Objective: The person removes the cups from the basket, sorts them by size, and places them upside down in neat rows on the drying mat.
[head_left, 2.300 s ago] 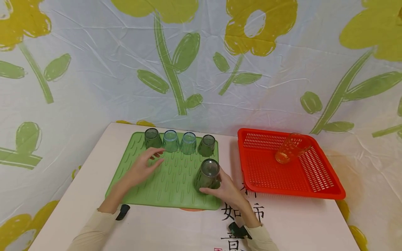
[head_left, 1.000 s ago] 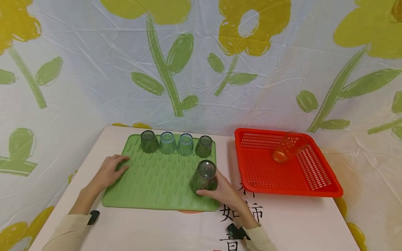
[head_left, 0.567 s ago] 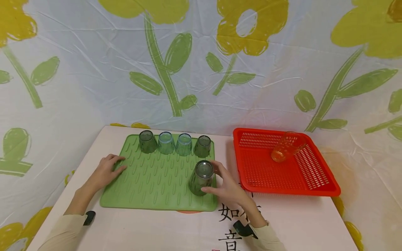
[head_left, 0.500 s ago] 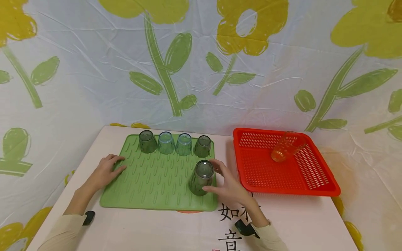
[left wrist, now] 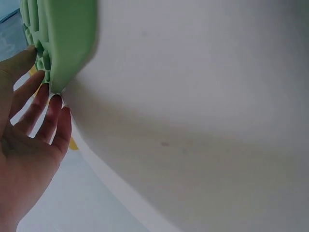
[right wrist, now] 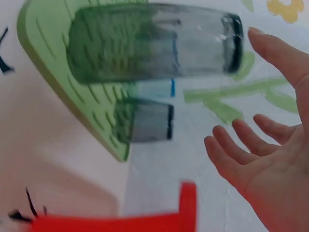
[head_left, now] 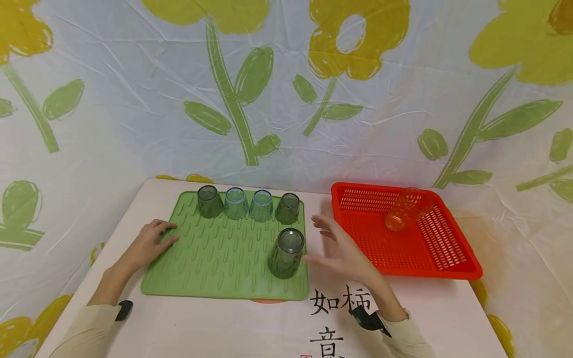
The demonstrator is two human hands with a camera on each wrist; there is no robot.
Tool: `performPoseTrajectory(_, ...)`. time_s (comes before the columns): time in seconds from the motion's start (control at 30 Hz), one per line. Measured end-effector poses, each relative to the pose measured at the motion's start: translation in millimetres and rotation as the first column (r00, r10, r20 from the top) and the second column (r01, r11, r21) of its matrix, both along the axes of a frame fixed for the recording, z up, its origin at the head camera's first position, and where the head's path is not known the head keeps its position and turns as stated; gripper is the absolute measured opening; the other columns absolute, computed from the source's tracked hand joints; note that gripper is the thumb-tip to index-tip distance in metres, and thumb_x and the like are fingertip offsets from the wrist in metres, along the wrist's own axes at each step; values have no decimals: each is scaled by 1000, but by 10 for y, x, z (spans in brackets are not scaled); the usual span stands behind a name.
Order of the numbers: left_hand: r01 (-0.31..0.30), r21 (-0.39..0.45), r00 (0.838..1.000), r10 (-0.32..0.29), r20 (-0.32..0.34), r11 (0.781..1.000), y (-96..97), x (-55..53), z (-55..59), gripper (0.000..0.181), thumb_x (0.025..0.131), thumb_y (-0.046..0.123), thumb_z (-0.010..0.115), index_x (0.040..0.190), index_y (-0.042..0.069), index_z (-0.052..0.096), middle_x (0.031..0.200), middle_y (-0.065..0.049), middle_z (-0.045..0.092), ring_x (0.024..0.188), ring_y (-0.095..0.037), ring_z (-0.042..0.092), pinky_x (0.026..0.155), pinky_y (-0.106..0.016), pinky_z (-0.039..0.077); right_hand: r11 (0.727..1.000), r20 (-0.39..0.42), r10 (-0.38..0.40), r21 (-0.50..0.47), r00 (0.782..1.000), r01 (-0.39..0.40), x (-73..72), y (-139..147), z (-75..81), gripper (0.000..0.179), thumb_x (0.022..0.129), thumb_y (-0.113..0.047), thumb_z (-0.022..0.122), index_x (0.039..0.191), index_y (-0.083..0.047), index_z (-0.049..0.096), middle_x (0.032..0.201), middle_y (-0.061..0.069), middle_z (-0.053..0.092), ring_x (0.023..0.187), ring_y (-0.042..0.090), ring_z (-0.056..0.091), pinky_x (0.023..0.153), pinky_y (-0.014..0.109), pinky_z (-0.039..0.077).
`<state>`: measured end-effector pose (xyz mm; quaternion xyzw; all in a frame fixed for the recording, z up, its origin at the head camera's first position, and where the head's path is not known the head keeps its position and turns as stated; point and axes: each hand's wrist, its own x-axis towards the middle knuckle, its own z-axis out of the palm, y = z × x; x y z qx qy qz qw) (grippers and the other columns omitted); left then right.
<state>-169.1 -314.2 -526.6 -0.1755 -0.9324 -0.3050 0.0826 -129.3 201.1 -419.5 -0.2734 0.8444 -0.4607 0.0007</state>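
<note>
A tall grey glass [head_left: 286, 254] stands upside down near the right edge of the green ridged mat [head_left: 210, 271]. Just to its right, my right hand [head_left: 346, 252] is open and holds nothing; the right wrist view shows a gap between the thumb and the glass [right wrist: 154, 43]. My left hand [head_left: 148, 244] rests at the mat's left edge, fingers relaxed; in the left wrist view its fingertips [left wrist: 56, 99] are right at the mat's rim. Along the mat's back edge stand short upturned glasses: a grey one [head_left: 209, 201], two bluish ones [head_left: 236, 203] and another grey one [head_left: 288, 209].
To the right of the mat sits a red plastic basket [head_left: 403, 272], with one clear glass [head_left: 403, 214] leaning inside it. The pale table [head_left: 215, 328] carries black printed characters [head_left: 324, 302] in front. A flower-patterned cloth [head_left: 170, 144] hangs behind.
My right hand has let go of the tall glass and drawn away to the right. The left hand earlier moved left from above the mat to its left edge and stays there.
</note>
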Motion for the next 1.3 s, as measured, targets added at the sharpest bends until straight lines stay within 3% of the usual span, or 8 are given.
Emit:
performPoseTrajectory(0.17, 4, 9, 1000, -4, 2, 1000, 0, 0, 11, 32, 94, 4, 75, 120, -11, 65, 117, -31, 58, 105, -50, 53, 84, -62, 45, 998, -14, -58, 31, 998, 58, -52, 180, 112, 78, 85, -16, 86, 150, -8, 44, 150, 5, 51, 137, 29, 50, 110, 51, 44)
performPoseTrajectory(0.4, 5, 22, 1000, -5, -8, 1000, -26, -4, -37, 33, 93, 4, 76, 120, -10, 66, 117, -30, 59, 104, -48, 54, 83, -60, 45, 984, -26, -175, 22, 984, 176, -137, 470, 160, 67, 89, -20, 84, 146, -14, 51, 144, 6, 57, 133, 32, 53, 109, 57, 43)
performPoseTrajectory(0.63, 10, 32, 1000, -10, -12, 999, -31, -7, -56, 33, 92, 2, 76, 121, -10, 65, 116, -29, 59, 104, -45, 54, 78, -51, 45, 953, -46, -302, 20, 952, 304, -205, 785, 193, 61, 92, -22, 81, 146, -12, 52, 145, 8, 56, 135, 33, 51, 111, 59, 39)
performPoseTrajectory(0.7, 9, 39, 1000, -9, -16, 999, -29, -9, -56, 33, 91, 2, 77, 121, -10, 66, 116, -28, 59, 104, -45, 54, 77, -49, 44, 939, -60, -341, 23, 938, 342, -222, 877, 206, 60, 93, -21, 80, 146, -12, 53, 145, 10, 56, 136, 33, 50, 113, 50, 41)
performPoseTrajectory(0.83, 2, 51, 1000, -1, -13, 999, -25, -11, -57, 34, 91, 1, 77, 121, -10, 66, 116, -28, 59, 105, -44, 53, 78, -49, 43, 914, -107, -400, 31, 910, 405, -258, 1048, 238, 58, 93, -18, 79, 145, -9, 53, 143, 13, 57, 134, 35, 51, 107, 18, 38)
performPoseTrajectory(0.97, -5, 58, 1000, 5, 3, 998, -20, -3, -55, 34, 91, 2, 77, 121, -9, 65, 117, -28, 58, 105, -44, 52, 78, -50, 43, 885, -136, -455, 38, 880, 464, -299, 1202, 259, 57, 94, -18, 78, 144, -5, 54, 141, 16, 57, 129, 35, 52, 96, 7, 36)
performPoseTrajectory(1.1, -8, 57, 1000, 7, 7, 998, -16, 1, -52, 34, 91, 2, 77, 121, -9, 65, 116, -28, 58, 104, -43, 52, 77, -49, 42, 851, -136, -513, 45, 847, 523, -364, 1355, 265, 58, 95, -22, 78, 144, -4, 53, 140, 17, 56, 127, 34, 52, 96, 10, 37)
performPoseTrajectory(1.3, 2, 56, 1000, -1, -18, 998, -15, -3, -55, 34, 91, 1, 77, 121, -10, 66, 115, -28, 58, 102, -42, 52, 76, -46, 42, 808, -104, -578, 69, 810, 585, -442, 1581, 283, 61, 97, -29, 75, 146, -2, 49, 143, 19, 53, 134, 41, 46, 113, 35, 39)
